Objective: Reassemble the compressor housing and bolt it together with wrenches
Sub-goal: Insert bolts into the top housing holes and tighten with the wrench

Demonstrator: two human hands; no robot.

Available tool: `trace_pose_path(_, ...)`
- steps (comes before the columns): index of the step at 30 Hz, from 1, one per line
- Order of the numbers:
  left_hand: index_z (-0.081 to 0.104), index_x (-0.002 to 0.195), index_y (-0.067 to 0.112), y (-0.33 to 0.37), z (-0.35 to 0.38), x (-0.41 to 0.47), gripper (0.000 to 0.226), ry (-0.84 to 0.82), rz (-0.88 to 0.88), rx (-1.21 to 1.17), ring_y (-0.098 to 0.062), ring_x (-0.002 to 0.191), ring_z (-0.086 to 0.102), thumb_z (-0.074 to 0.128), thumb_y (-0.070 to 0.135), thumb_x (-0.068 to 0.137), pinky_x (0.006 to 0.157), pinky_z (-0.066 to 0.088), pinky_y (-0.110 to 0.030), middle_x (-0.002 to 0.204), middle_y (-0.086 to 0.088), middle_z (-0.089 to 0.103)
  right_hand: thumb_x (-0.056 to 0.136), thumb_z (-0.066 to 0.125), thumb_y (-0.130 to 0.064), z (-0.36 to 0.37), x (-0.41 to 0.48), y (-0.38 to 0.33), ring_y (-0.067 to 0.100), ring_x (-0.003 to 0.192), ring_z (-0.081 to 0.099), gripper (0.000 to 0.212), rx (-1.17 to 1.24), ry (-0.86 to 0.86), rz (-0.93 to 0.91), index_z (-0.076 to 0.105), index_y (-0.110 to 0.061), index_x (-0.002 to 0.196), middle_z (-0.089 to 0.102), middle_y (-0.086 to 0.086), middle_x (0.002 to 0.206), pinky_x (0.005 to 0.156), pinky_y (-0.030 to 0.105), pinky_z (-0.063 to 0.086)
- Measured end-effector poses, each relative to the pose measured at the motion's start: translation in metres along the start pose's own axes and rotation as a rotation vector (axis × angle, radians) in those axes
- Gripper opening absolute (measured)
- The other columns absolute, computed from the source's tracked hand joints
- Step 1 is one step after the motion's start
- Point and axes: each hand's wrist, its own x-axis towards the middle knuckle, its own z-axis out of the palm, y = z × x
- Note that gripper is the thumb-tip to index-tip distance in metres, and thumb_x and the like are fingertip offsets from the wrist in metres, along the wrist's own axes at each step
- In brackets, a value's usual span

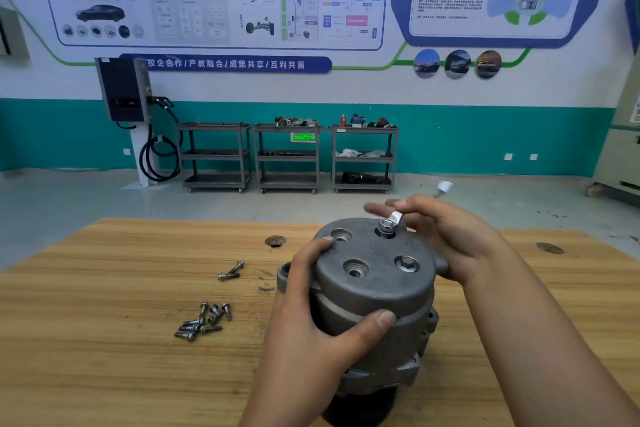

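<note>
The cast compressor housing looks heavy and rigid. The left hand clasps its cover rim with curled fingers, while the right hand fingers hold the wrench on a far bolt.

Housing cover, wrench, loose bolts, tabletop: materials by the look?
Housing cover: likely cast aluminium, dull matte grey, slightly grainy.
Wrench: steel, probably chromed, bright mirror-like shine.
Loose bolts: probably steel, dark grey, faint gloss.
Tabletop: wood or wood-look laminate, yellow-brown streaked grain; cannot tell which.

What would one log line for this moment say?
left hand: grips compressor housing | right hand: holds wrench on top bolt | loose bolts: lie on table
</note>
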Motion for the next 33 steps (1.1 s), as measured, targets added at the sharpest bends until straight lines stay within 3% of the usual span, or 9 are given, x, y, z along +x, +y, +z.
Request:
trace_pose_path(4, 0.037, 0.117, 0.065, 0.001, 0.0, 0.0, 0.087, -0.008, -0.011, 0.008, -0.007, 0.108, 0.056, 0.073, 0.067, 0.038, 0.091, 0.052, -0.038, 0.121, 0.024, 0.048, 0.065, 0.059, -0.008, -0.007, -0.009, 0.027, 0.022, 0.087, 0.069, 0.026, 0.32, 0.038, -0.305, 0.055, -0.013, 0.091, 0.073, 0.004, 0.098, 0.073, 0.035, 0.059)
trace_pose_path(8, 0.037, 0.116, 0.066, 0.0, -0.002, -0.001, 0.087, -0.001, -0.022, -0.008, -0.01, 0.108, 0.056, 0.073, 0.066, 0.037, 0.091, 0.052, -0.04, 0.12, 0.024, 0.047, 0.069, 0.055, -0.007, -0.008, -0.031, 0.058, 0.023, 0.095, 0.067, 0.027, 0.211, 0.136, -0.589, 0.073, -0.015, 0.087, 0.073, 0.01, 0.098, 0.079, 0.026, 0.056)
trace_pose_path(12, 0.036, 0.118, 0.065, -0.001, -0.001, 0.0, 0.086, -0.016, -0.01, 0.009, -0.004, 0.107, 0.055, 0.073, 0.067, 0.039, 0.09, 0.052, -0.037, 0.117, 0.029, 0.046, 0.078, 0.061, -0.018, -0.003, -0.051, 0.061, 0.008, 0.117, 0.054, 0.026, -0.34, 0.179, -0.809, 0.073, -0.036, 0.092, 0.069, -0.013, 0.107, 0.095, 0.023, 0.043)
trace_pose_path(15, 0.04, 0.113, 0.065, -0.001, 0.0, 0.001, 0.081, 0.0, 0.013, -0.011, 0.0, 0.105, 0.057, 0.075, 0.065, 0.04, 0.089, 0.052, -0.034, 0.115, 0.026, 0.055, 0.07, 0.065, -0.042, 0.012, -0.054, 0.049, -0.002, 0.118, 0.043, 0.015, -0.738, 0.244, -0.85, 0.071, -0.044, 0.083, 0.062, -0.027, 0.106, 0.096, 0.013, 0.032)
trace_pose_path(19, 0.04, 0.115, 0.064, -0.003, -0.001, 0.001, 0.083, 0.013, 0.002, -0.02, 0.0, 0.103, 0.059, 0.074, 0.064, 0.039, 0.089, 0.053, -0.035, 0.112, 0.031, 0.053, 0.066, 0.07, -0.049, 0.032, -0.046, 0.023, -0.005, 0.095, 0.049, 0.018, -0.916, 0.328, -0.767, 0.062, -0.033, 0.067, 0.062, -0.019, 0.086, 0.076, 0.01, 0.034)
trace_pose_path(21, 0.04, 0.117, 0.062, -0.003, -0.002, 0.0, 0.084, 0.008, -0.002, -0.016, -0.004, 0.104, 0.058, 0.074, 0.064, 0.04, 0.089, 0.053, -0.038, 0.112, 0.034, 0.05, 0.068, 0.071, -0.047, 0.038, -0.036, 0.009, -0.003, 0.085, 0.052, 0.024, -0.972, 0.356, -0.675, 0.059, -0.026, 0.065, 0.061, -0.015, 0.078, 0.075, 0.019, 0.039)
trace_pose_path(24, 0.039, 0.117, 0.063, -0.002, -0.002, 0.0, 0.085, -0.002, -0.007, -0.011, -0.005, 0.106, 0.058, 0.074, 0.066, 0.04, 0.088, 0.053, -0.039, 0.113, 0.033, 0.049, 0.069, 0.075, -0.045, 0.042, -0.018, -0.008, 0.014, 0.079, 0.058, 0.029, -1.02, 0.324, -0.528, 0.058, -0.023, 0.072, 0.06, -0.008, 0.073, 0.078, 0.042, 0.047)
trace_pose_path(29, 0.038, 0.118, 0.064, -0.001, -0.001, 0.0, 0.087, -0.011, -0.011, -0.014, -0.011, 0.109, 0.057, 0.075, 0.067, 0.039, 0.089, 0.052, -0.041, 0.12, 0.024, 0.049, 0.079, 0.064, -0.049, 0.028, 0.004, -0.012, 0.019, 0.081, 0.057, 0.032, -1.122, 0.409, -0.337, 0.062, -0.019, 0.089, 0.06, -0.002, 0.081, 0.072, 0.037, 0.046)
trace_pose_path(33, 0.038, 0.119, 0.063, -0.001, -0.001, 0.0, 0.087, -0.008, 0.0, -0.004, -0.006, 0.107, 0.057, 0.075, 0.066, 0.04, 0.09, 0.052, -0.039, 0.119, 0.026, 0.05, 0.079, 0.069, -0.036, 0.008, 0.007, -0.001, 0.021, 0.089, 0.062, 0.023, -0.533, 0.269, -0.148, 0.06, -0.019, 0.092, 0.065, 0.006, 0.098, 0.078, 0.04, 0.053)
